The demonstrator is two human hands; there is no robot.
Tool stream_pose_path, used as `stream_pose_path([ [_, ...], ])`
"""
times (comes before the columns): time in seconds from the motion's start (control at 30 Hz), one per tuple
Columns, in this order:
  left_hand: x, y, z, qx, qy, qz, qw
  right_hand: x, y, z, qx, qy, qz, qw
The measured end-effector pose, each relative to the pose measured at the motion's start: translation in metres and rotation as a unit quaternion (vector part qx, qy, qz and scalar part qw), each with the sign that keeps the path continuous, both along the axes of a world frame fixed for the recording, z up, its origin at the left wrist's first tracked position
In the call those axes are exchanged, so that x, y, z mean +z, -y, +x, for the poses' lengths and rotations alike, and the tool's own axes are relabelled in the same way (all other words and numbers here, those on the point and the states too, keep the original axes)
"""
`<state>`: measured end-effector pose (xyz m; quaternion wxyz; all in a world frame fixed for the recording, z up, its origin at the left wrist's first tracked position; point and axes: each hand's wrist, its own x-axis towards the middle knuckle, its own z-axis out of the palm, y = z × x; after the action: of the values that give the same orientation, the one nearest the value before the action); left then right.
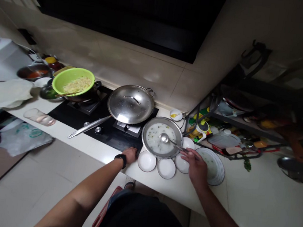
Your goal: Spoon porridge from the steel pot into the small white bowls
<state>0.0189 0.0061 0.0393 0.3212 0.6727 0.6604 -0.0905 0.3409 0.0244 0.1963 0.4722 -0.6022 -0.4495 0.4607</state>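
Observation:
My right hand [197, 167] is closed around the handle of a metal ladle [164, 138]. The ladle's bowl is over a steel basin [144, 142] of whitish soup or porridge with green bits. Small white bowls stand close by: one bowl [146, 161] and another bowl [166, 168] at the counter's front, others partly behind the basin and my hand. To the right of that hand, a white ridged plate [220, 170] holds similar liquid. Fingers curled, my left hand [131, 155] rests at the counter edge by the stove, with nothing visible in it.
A lidded wok [130, 105] sits on the black stove [105, 131], its long handle [89, 127] jutting toward the front. Left of it are a green basin [58, 82] of pale shredded food and a glass [39, 117] lying sideways. A rack [235, 124] stands right.

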Motion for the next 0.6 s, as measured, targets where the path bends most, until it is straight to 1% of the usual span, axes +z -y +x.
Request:
stream_pose_path([
  [0.03, 0.000, 0.000, 0.000, -0.003, 0.000, 0.001, 1.000, 0.001, -0.005, 0.001, 0.027, 0.059, 0.037, 0.997],
  [0.07, 0.000, 0.000, 0.000, -0.003, 0.001, 0.001, 1.000, 0.002, -0.010, 0.001, 0.059, 0.119, 0.081, 0.988],
  [0.1, 0.000, 0.000, 0.000, -0.003, 0.002, 0.001, 1.000, 0.003, -0.013, 0.002, 0.094, 0.177, 0.129, 0.971],
  [0.17, 0.001, 0.000, 0.000, 0.001, 0.005, 0.001, 1.000, 0.004, -0.016, 0.004, 0.164, 0.273, 0.216, 0.923],
  [0.23, 0.001, 0.000, 0.001, 0.005, 0.007, 0.002, 1.000, 0.006, -0.015, 0.006, 0.224, 0.340, 0.263, 0.875],
  [0.3, 0.001, 0.000, 0.001, 0.004, 0.008, 0.002, 1.000, 0.006, -0.012, 0.009, 0.262, 0.384, 0.280, 0.840],
  [0.37, 0.000, 0.001, 0.001, 0.003, 0.005, 0.002, 1.000, 0.005, -0.008, 0.010, 0.278, 0.414, 0.290, 0.817],
  [0.47, -0.001, 0.001, 0.000, 0.001, 0.004, 0.005, 1.000, -0.002, -0.003, 0.007, 0.286, 0.436, 0.298, 0.800],
  [0.6, -0.002, 0.000, -0.001, 0.003, 0.008, 0.002, 1.000, -0.011, 0.005, -0.001, 0.333, 0.433, 0.284, 0.788],
])
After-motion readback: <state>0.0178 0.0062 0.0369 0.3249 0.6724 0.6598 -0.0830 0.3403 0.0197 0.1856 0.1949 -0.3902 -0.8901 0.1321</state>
